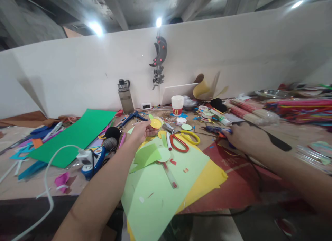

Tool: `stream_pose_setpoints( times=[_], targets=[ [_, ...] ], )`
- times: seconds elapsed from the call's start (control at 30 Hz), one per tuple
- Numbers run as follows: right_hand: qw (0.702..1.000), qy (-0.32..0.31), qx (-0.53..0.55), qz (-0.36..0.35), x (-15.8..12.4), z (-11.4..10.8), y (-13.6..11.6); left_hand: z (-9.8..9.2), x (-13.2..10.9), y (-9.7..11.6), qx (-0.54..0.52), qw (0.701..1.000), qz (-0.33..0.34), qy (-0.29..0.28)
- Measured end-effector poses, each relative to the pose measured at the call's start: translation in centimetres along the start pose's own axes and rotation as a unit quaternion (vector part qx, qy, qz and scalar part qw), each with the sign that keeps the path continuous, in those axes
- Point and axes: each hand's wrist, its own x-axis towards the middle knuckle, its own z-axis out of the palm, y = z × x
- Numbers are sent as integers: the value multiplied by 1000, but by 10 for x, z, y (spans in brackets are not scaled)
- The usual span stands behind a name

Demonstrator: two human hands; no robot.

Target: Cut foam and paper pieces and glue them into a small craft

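My left hand (145,131) pinches a small round yellow disc (156,123) by its edge, over the back of the paper pile. My right hand (242,136) is closed around a blue glue gun (217,129), its tip pointing left; the palm hides part of its body. Between the hands lie scissors with red and yellow handles (179,143) and a white marker (168,141). Light green paper (166,196) lies on yellow paper (204,189) in front of me, with a pale green disc (164,154) and a clear tube with a red end (170,175) on top.
Green sheet (75,137), blue power strip (93,163) and white cable (46,185) lie left. Behind stand a water bottle (126,96) and stacked paper cups (177,105). Bundled sticks (245,109) and colourful pipe cleaners (301,111) lie right. A grey moon ornament (160,52) hangs on the partition.
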Motion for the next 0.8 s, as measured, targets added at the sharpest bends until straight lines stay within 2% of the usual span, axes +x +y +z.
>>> stream_pose_setpoints(
  times=[0.07, 0.1, 0.13, 0.2, 0.27, 0.33, 0.43, 0.53, 0.67, 0.8],
  targets=[
    [999, 7, -43, -13, -2, -5, -30, 0, 0, 0, 1, 1000, 6, -1],
    [997, -10, -44, -56, -2, -7, -48, -1, 0, 0, 1, 1000, 10, 0],
    [993, -51, -5, -105, -1, -6, -68, -1, 0, 0, 1, 1000, 12, 3],
    [975, -135, 99, -144, 1, 0, -108, -1, 1, 0, -2, 1000, 16, 19],
    [965, -191, 128, -126, 6, 15, -142, -2, 2, 0, -9, 999, 19, 37],
    [963, -235, 79, -107, 13, 34, -164, -2, 2, 2, -18, 998, 23, 51],
    [959, -265, 40, -89, 26, 63, -181, -3, 2, 3, -25, 997, 30, 63],
    [953, -295, 0, -72, 36, 80, -188, -3, 3, 3, -22, 997, 30, 65],
    [952, -300, -7, -59, 41, 84, -195, -3, 3, 2, -16, 998, 27, 59],
    [955, -283, 74, -45, 40, 85, -189, -3, 3, 0, -7, 998, 34, 57]
  ],
)
